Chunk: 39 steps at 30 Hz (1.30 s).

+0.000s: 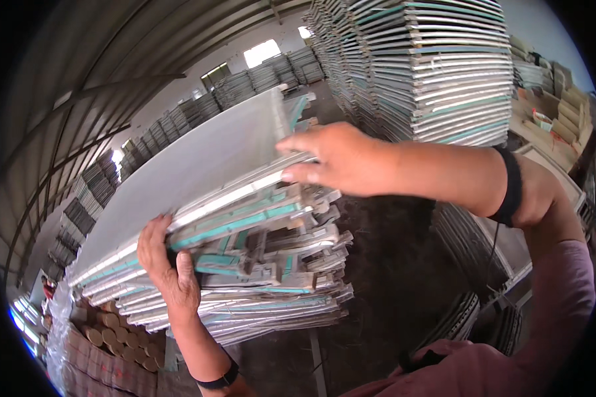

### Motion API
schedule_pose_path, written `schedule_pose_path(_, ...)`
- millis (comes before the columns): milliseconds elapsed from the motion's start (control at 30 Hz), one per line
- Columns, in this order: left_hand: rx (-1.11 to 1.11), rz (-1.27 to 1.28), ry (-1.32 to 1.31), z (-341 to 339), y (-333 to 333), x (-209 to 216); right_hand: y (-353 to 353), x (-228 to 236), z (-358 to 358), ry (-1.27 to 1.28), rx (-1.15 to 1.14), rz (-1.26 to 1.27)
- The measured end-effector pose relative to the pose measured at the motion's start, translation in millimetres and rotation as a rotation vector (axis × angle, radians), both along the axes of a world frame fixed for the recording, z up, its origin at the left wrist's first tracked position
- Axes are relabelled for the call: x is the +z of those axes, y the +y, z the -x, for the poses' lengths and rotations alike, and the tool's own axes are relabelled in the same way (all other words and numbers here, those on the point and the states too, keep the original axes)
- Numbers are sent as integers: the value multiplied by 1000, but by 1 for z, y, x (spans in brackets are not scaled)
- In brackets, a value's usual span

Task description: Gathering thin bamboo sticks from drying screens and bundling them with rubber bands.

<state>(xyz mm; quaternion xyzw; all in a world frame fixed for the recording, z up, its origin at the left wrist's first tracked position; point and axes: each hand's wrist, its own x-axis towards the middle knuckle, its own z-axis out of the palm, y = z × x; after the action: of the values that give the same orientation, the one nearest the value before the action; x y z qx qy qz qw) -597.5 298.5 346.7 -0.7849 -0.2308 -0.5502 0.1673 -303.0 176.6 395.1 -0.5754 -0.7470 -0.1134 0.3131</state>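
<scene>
atop a chest-high stack of framed panels [258,264], the pale top panel [192,165] runs lengthwise away up-left, left hand [169,268] curled under its near edge, right hand [334,159] flat, fingers extended over its right corner.

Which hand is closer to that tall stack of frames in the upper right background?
Right. The right hand rests on the top panel just below and left of the tall stack; the left hand grips the near pile's lower edge, farther away.
</scene>
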Motion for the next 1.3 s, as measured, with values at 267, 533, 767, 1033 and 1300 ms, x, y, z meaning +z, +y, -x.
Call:
schedule_pose_path(267,-188,-223,-506,-16,-38,-29,-71,-78,-49,219,-14,-177)
schedule_pose_path(533,-921,765,543,-247,-208,-253,-319,-287,-173,1438,-703,5)
schedule_pose_path(767,-859,1920,522,-424,-295,-374,-556,-410,-340,1450,-1638,-558)
schedule_pose_path(1033,-640,2265,349,-546,-301,-422,-554,-482,-473,1688,-1522,-582)
schedule_pose_path(1300,-733,2504,-218,-594,-274,-446,-564,-480,-506,1858,-1062,-902)
